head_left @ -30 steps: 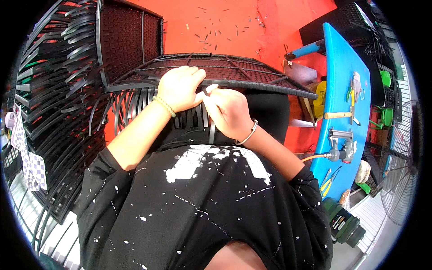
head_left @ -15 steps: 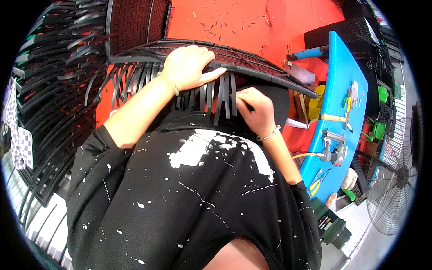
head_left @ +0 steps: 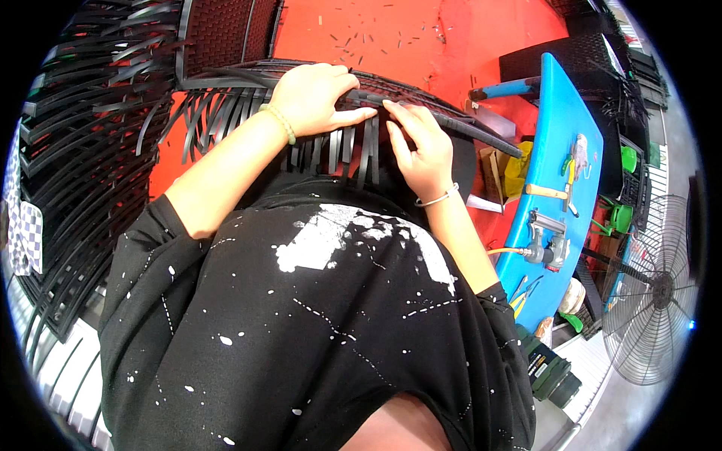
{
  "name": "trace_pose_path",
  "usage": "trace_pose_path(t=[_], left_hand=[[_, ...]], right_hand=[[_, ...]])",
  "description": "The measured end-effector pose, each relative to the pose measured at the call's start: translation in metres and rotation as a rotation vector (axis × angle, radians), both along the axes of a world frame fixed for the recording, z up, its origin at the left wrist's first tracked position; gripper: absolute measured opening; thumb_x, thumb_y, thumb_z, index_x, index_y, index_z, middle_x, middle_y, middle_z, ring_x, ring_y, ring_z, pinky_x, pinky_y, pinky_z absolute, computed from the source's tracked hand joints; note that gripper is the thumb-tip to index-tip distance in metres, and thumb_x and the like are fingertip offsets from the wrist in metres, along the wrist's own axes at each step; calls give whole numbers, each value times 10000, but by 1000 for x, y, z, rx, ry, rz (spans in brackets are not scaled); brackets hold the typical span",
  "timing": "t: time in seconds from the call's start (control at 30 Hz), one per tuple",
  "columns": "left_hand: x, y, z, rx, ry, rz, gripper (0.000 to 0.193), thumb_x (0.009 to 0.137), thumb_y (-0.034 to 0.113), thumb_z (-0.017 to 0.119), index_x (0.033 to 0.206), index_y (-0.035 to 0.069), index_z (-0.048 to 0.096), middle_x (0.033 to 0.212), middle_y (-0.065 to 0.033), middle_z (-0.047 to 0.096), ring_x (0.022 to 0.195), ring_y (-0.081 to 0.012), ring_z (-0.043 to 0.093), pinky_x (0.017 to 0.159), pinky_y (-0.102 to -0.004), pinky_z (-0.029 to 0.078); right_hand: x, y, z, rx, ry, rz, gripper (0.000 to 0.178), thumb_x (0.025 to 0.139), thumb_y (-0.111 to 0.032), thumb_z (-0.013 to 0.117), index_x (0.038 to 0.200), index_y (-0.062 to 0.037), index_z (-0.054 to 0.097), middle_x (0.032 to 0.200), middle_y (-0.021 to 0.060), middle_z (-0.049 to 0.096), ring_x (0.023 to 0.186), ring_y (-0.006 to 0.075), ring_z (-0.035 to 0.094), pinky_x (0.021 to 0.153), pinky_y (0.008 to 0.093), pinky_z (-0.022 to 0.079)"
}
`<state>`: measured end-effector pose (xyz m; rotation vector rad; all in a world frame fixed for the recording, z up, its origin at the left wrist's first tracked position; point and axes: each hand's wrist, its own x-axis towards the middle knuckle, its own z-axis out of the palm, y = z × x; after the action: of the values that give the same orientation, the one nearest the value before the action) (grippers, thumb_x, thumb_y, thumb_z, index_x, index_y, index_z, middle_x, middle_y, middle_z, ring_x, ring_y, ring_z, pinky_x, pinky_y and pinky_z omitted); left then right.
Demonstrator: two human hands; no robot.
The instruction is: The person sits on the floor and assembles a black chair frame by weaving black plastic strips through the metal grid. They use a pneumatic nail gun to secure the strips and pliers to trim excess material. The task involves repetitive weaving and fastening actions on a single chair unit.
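A black woven rattan frame [head_left: 481, 132] lies across in front of me, with loose flat black strips [head_left: 347, 146] hanging from its near edge. Over that edge my left hand [head_left: 310, 98] is clasped, its fingers bent over the far side and its thumb stretched to the right along the bar. Just right of that thumb, my right hand [head_left: 423, 146] touches the bar with its fingertips. Its thumb is spread apart from the index finger, and no strip shows between them. The far side of the edge beneath my left fingers is hidden.
A blue table [head_left: 560, 135] on the right holds a hammer [head_left: 547, 192], an air tool [head_left: 547, 240] with an orange hose, and pliers. Beyond it stands a black fan [head_left: 654, 289]. Stacked black frames with loose strips [head_left: 90, 150] fill the left. Cut scraps lie on the red floor [head_left: 421, 34].
My right hand has moved up from below the frame's edge onto the bar beside my left thumb. One strip that hung near it no longer shows. My left hand stays on the edge.
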<state>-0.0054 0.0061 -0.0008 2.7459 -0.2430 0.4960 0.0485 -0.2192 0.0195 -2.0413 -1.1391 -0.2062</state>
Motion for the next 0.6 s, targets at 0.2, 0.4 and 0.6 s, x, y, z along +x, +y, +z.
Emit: trace_pose_path(t=[0.2,0.4,0.6], left_hand=[[-1,1,-2,5,60,35,498,854,580,680,933,89,710,900,-77,690,873,-267,688,779,-393,552],[-2,-1,2,14,98,52,537,840,620,670,942,94,712,897,-73,678,875,-269,683,784,-396,545],[-1,-4,4,1,170,79,596,799,659,684,972,90,716,913,-69,676,924,-267,676,831,-394,538]], right_hand=[[31,12,3,-83,-315,20,320,814,-53,721,1131,-96,720,987,57,647,856,257,634,766,364,529],[67,22,1,-172,-470,83,266,791,-107,747,1056,-111,725,998,21,647,878,242,621,796,366,503],[68,21,-1,-50,-255,73,152,803,-33,735,951,-69,735,929,84,724,846,261,714,753,342,570]])
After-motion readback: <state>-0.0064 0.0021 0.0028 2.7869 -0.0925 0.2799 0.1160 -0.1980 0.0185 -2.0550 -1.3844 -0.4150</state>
